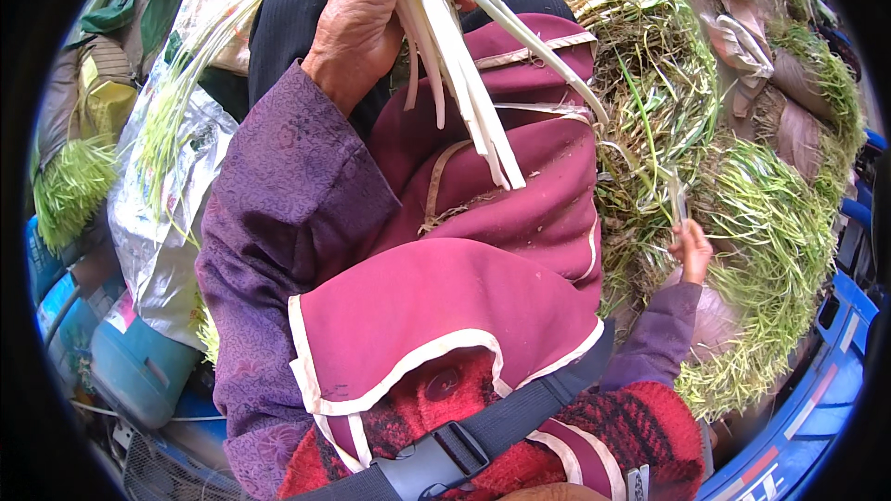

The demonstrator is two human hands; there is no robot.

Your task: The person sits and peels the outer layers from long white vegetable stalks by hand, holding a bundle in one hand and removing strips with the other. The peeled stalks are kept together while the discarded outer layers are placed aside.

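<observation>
My left hand (372, 21) grips a bundle of white vegetable stalks (456, 76) above my lap. Their pale ends hang down over the maroon apron (445, 285), and one stalk (539, 52) splays out to the right. Off to my right, my right hand (692, 250) holds a small knife (677, 198) with a shiny blade, apart from the bundle. A thin green leaf (644, 118) and a pale peeled strip (637, 163) are by the blade; I cannot tell whether they touch it.
A heap of leafy trimmings (654, 49) lies beside my right leg. Long yellow-green shoots (174, 104) spread over a white plastic sheet (139, 223) at left. Bundled greens (773, 271) stand at right near a blue vehicle edge (821, 424). A teal container (143, 369) sits lower left.
</observation>
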